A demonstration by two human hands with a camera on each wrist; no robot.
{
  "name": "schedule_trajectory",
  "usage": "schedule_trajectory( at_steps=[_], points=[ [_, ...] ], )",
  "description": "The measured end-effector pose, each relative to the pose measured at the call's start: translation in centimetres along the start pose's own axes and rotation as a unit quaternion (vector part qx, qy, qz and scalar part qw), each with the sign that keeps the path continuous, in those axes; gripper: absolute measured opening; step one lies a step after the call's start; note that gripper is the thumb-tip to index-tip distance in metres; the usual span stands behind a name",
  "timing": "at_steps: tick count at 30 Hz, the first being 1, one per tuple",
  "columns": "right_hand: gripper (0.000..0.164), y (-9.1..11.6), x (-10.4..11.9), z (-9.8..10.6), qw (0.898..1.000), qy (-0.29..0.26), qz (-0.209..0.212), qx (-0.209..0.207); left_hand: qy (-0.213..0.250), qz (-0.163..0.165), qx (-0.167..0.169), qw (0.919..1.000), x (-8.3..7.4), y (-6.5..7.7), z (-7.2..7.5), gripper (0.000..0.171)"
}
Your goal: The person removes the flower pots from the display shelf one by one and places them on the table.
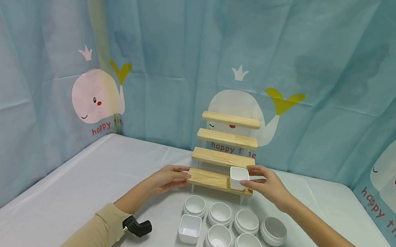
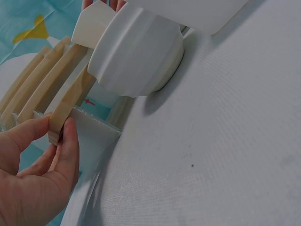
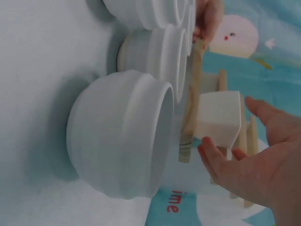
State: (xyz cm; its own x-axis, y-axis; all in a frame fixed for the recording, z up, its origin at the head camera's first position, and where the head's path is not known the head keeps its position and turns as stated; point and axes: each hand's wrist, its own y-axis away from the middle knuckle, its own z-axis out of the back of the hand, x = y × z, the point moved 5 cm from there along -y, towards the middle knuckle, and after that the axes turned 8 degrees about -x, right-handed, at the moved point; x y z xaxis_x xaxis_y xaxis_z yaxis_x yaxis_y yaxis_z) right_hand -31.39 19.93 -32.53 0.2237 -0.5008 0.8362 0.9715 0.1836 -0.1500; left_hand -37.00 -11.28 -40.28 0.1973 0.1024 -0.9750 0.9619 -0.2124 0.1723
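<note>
A tiered display stand with pale wooden shelves stands at the back of the table. My left hand pinches the left end of its lowest shelf between thumb and fingers, as the left wrist view shows. A white square cup sits upright on that shelf's right part. Around the cup's right side is my right hand, its fingers spread. In the right wrist view, one fingertip of the right hand stands slightly off the cup, while another lies close against its side.
Several round white bowls stand in two rows in front of the stand. A second square white cup is at the front row's left end. Blue curtains with printed whales hang behind the white table.
</note>
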Motion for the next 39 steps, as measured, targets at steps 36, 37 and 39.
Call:
schedule_trajectory(
  at_steps=[36,37,39],
  points=[
    [0.063,-0.6,-0.3,0.1,1.000,-0.028,-0.011,0.006,0.005,0.000,0.001,1.0000,0.0,0.1,0.0,0.053],
    [0.063,-0.5,-0.3,0.1,1.000,-0.027,-0.011,0.006,0.005,0.000,0.001,1.0000,0.0,0.1,0.0,0.053],
    [0.064,-0.4,-0.4,0.2,1.000,-0.026,-0.010,0.005,0.006,0.001,0.002,1.0000,0.0,0.1,0.0,0.053]
  ],
)
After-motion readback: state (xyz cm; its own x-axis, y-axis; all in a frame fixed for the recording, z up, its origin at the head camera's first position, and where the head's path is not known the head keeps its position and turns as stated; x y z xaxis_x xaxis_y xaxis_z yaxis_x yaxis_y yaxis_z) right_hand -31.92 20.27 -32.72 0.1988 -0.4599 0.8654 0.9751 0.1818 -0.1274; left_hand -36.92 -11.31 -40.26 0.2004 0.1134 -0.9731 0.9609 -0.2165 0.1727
